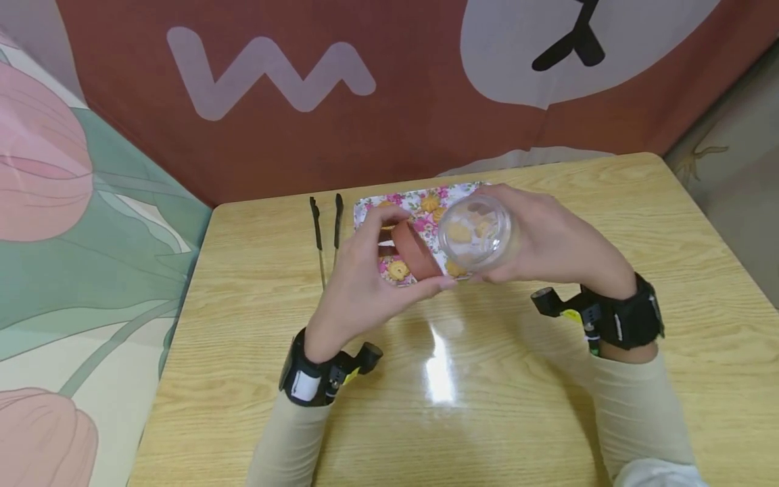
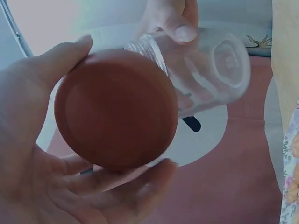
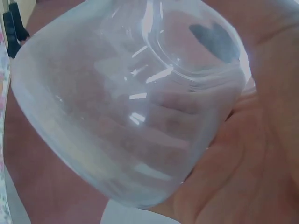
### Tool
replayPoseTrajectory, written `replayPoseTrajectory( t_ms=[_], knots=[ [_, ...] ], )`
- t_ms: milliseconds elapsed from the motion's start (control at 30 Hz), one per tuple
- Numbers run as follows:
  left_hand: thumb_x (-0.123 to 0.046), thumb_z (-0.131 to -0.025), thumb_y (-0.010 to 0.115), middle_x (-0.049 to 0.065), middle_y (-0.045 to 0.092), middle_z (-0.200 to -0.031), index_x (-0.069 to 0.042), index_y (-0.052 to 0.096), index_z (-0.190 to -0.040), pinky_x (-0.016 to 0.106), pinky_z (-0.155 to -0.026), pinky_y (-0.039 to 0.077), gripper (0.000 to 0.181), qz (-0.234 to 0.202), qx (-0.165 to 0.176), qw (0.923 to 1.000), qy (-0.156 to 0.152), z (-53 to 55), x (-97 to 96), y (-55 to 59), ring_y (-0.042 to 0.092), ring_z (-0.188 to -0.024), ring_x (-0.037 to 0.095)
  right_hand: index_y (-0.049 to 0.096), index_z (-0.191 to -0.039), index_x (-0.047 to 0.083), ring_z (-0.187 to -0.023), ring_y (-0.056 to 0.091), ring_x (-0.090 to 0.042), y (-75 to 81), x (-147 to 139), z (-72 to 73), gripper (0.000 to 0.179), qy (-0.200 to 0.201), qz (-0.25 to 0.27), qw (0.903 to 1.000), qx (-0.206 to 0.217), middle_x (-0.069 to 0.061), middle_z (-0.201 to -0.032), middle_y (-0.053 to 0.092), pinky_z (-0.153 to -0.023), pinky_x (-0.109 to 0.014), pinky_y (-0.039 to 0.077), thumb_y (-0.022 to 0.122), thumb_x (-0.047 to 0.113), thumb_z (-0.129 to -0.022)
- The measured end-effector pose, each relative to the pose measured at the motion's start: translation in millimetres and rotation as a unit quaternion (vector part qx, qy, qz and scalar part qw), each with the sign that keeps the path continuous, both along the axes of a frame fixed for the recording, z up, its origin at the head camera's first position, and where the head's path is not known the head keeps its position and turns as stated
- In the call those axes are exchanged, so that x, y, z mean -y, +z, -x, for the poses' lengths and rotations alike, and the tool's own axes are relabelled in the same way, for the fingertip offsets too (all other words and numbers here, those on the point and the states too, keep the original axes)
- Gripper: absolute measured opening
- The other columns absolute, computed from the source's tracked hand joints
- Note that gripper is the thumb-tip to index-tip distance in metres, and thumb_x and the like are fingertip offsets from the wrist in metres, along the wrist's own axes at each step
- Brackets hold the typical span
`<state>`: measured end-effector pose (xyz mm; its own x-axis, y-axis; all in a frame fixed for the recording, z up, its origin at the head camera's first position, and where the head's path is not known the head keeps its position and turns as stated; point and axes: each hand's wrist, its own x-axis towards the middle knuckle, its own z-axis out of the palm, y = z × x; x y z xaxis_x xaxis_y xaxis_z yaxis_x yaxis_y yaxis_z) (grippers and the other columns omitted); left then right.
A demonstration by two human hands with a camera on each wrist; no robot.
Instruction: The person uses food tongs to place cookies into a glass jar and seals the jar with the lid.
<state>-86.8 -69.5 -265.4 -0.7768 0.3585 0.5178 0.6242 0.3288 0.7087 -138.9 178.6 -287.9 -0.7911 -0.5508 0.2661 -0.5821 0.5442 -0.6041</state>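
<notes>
My left hand (image 1: pixel 365 277) grips a round reddish-brown lid (image 1: pixel 415 250) by its rim, between thumb and fingers. In the left wrist view the flat face of the lid (image 2: pixel 117 109) is turned to the camera. My right hand (image 1: pixel 535 233) holds a clear jar (image 1: pixel 476 233) around its side, just right of the lid. The jar's threaded neck (image 2: pixel 152 51) shows bare behind the lid in the left wrist view. Seen from the right wrist, the transparent jar (image 3: pixel 107 107) lets the fingers behind it show through. Both things are held above a floral tray (image 1: pixel 459 191).
Round yellow cookies (image 1: pixel 398 271) lie on the tray, partly hidden by the hands and jar. Left of it are tongs (image 1: pixel 316 226) with black tips. The wooden table (image 1: pixel 487 406) ends at a wall covering (image 1: pixel 414 128) behind the tray.
</notes>
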Motion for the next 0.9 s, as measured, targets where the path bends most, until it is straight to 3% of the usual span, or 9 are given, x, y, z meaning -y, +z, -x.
replayPoseTrajectory(
  t_ms=[133,233,433,533,667,733,800,833,900],
  knots=[
    [-0.018,-0.055,0.091,0.015,0.058,-0.101,0.004,0.045,-0.111,0.037,-0.077,0.052,0.076,0.011,-0.011,0.9997,-0.017,2.2,-2.7,-2.2,0.058,-0.091,0.021,0.051,-0.125,0.024,-0.092,0.056,-0.012,0.4,-14,4.6,0.093,-0.039,0.018,0.9989,-0.017,0.007,-0.107,0.061,-0.075,-0.044,0.046,0.088,0.052,-0.046],
    [-0.021,-0.055,0.092,0.014,0.058,-0.1,0.002,0.043,-0.107,0.036,-0.076,0.052,0.075,0.024,-0.001,0.9993,-0.029,4.3,-6.2,-7.9,0.058,-0.09,0.02,0.053,-0.124,0.021,-0.092,0.056,-0.014,-0.8,-26,8.9,0.092,-0.068,0.033,0.9967,-0.03,0.003,-0.106,0.062,-0.074,-0.045,0.045,0.092,0.042,-0.044],
    [-0.034,-0.06,0.088,0.003,0.049,-0.106,-0.008,0.038,-0.092,0.026,-0.072,0.051,0.065,0.108,0.021,0.993,-0.043,17.6,-14.4,-42.4,0.05,-0.094,0.01,0.056,-0.125,0.018,-0.094,0.057,-0.018,-10.0,-45,21.5,0.09,-0.134,0.064,0.988,-0.043,-0.004,-0.107,0.065,-0.076,-0.041,0.042,0.095,0.028,-0.043],
    [-0.039,-0.064,0.084,0.0,0.042,-0.108,-0.013,0.041,-0.091,0.022,-0.07,0.051,0.057,0.164,0.041,0.984,-0.055,21.4,-20.5,-61.9,0.047,-0.094,0.009,0.053,-0.129,0.021,-0.097,0.055,-0.021,-17.6,-50,30.0,0.092,-0.179,0.096,0.979,-0.022,-0.007,-0.112,0.062,-0.078,-0.036,0.041,0.095,0.023,-0.046],
    [-0.046,-0.07,0.079,0.001,0.04,-0.114,-0.016,0.049,-0.099,0.021,-0.069,0.052,0.051,0.229,0.069,0.9676,-0.082,21.3,-30.3,-83.7,0.047,-0.096,0.012,0.047,-0.132,0.019,-0.102,0.051,-0.024,-27.0,-51,40.5,0.088,-0.243,0.143,0.9594,0.013,-0.011,-0.12,0.057,-0.084,-0.037,0.039,0.091,0.019,-0.057],
    [-0.05,-0.071,0.076,0.001,0.041,-0.113,-0.016,0.052,-0.104,0.03,-0.085,0.049,0.053,0.256,0.069,0.9594,-0.097,21.1,-34.6,-92.7,0.046,-0.097,0.011,0.046,-0.133,0.017,-0.106,0.049,-0.024,-31.8,-51,44.9,0.084,-0.265,0.166,0.9494,0.03,-0.012,-0.123,0.055,-0.089,-0.041,0.038,0.089,0.019,-0.061],
    [-0.056,-0.072,0.073,0.0,0.043,-0.112,-0.017,0.053,-0.107,0.038,-0.101,0.035,0.055,0.282,0.061,0.9516,-0.106,21.6,-37.3,-100.0,0.044,-0.099,0.011,0.045,-0.134,0.018,-0.108,0.047,-0.022,-39.5,-53,50.0,0.083,-0.281,0.185,0.9406,0.046,-0.012,-0.125,0.054,-0.092,-0.044,0.036,0.088,0.019,-0.063],
    [-0.058,-0.072,0.071,0.0,0.045,-0.111,-0.017,0.054,-0.108,0.041,-0.106,0.028,0.056,0.293,0.058,0.9482,-0.108,21.9,-38.1,-102.9,0.043,-0.1,0.012,0.045,-0.134,0.018,-0.109,0.046,-0.021,-44.6,-55,53.3,0.082,-0.285,0.196,0.9368,0.052,-0.011,-0.124,0.054,-0.092,-0.043,0.035,0.088,0.02,-0.064],
    [-0.06,-0.072,0.069,0.0,0.046,-0.108,-0.018,0.055,-0.11,0.041,-0.104,0.029,0.059,0.311,0.058,0.9426,-0.107,22.0,-39.0,-107.1,0.043,-0.099,0.013,0.044,-0.135,0.02,-0.111,0.044,-0.019,-56.7,-60,60.9,0.083,-0.295,0.21,0.9297,0.067,-0.009,-0.126,0.052,-0.094,-0.045,0.034,0.087,0.023,-0.064]
  ],
)
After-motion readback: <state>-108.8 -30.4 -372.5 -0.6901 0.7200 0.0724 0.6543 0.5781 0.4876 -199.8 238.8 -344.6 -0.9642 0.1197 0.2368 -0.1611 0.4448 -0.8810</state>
